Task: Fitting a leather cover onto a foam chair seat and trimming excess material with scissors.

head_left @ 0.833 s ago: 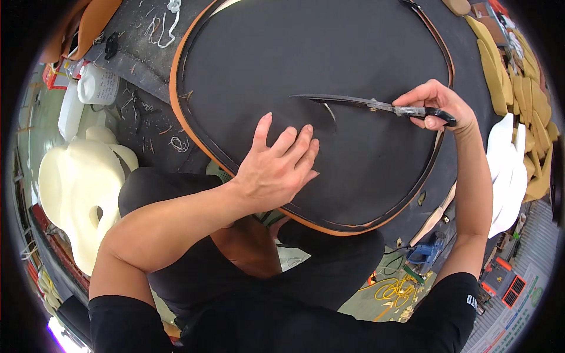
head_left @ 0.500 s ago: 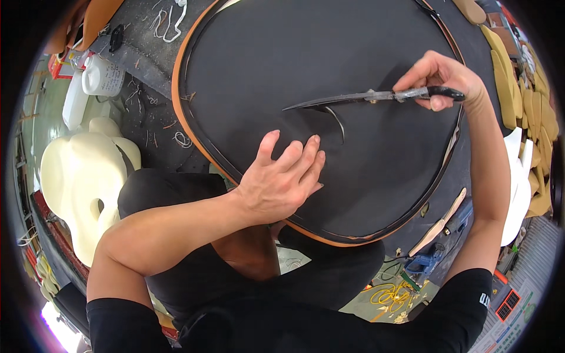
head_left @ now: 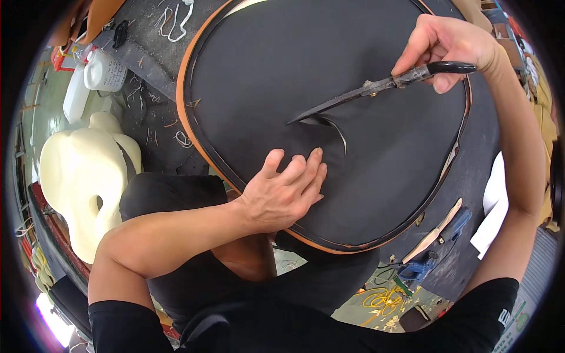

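Right hand [head_left: 450, 50]: grip clamped on the black handle of the scissors [head_left: 353, 92], raised over the right half of the work. The scissors slope down to the left, their point meeting the black panel [head_left: 265, 65] near its middle, beside a curved slit [head_left: 342, 138] with a pale edge. Only one blade is plainly visible (whether the second lies beneath the panel, I cannot tell).

Left hand [head_left: 283, 191]: palm down over the near part of the panel, just below the slit — grip apart, fingers spread and bent, holding nothing.

The panel is rounded, bordered by an orange-brown rim [head_left: 180, 88]; its near edge lies above the person's lap, with the dark counter [head_left: 481, 141] around its far and right sides.

Surroundings: white strings [head_left: 180, 23] at upper left; a white jug [head_left: 106, 72] and cream foam pieces [head_left: 70, 170] on the left. At lower right — a pale wooden strip [head_left: 432, 232], a blue tool of unclear kind [head_left: 416, 269] and yellow cord [head_left: 379, 300].
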`<state>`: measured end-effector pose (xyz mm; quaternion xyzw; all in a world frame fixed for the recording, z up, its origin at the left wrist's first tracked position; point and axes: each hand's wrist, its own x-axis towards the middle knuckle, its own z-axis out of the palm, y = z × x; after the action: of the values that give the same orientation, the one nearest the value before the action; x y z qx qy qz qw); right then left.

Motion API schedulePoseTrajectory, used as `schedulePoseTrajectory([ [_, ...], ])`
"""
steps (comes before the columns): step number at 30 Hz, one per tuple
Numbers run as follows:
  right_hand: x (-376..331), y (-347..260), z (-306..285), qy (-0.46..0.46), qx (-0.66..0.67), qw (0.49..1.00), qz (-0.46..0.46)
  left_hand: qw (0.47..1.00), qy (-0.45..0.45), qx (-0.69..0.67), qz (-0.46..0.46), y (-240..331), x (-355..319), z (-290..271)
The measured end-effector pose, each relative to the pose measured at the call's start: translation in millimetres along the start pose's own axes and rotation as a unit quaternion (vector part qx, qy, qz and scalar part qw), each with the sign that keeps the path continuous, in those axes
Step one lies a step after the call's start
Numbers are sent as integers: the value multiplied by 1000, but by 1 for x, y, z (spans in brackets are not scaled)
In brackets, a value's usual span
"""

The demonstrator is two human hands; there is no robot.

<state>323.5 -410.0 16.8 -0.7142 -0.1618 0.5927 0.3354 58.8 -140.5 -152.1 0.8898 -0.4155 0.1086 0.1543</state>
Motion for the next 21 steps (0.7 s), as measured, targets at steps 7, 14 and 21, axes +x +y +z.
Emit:
schedulePoseTrajectory([
  [7, 8, -34, -6, -18, -47, 996, 70, 1000, 2, 2, 9, 0, -2, 1],
  [14, 5, -56, 16, 17, -72, 994, 78, 1000, -6, -16, 11, -5, -4, -2],
  [21, -1, -82, 31, -93, -78, 987, 101, 999, 9, 0, 33, -4, -2, -2],
])
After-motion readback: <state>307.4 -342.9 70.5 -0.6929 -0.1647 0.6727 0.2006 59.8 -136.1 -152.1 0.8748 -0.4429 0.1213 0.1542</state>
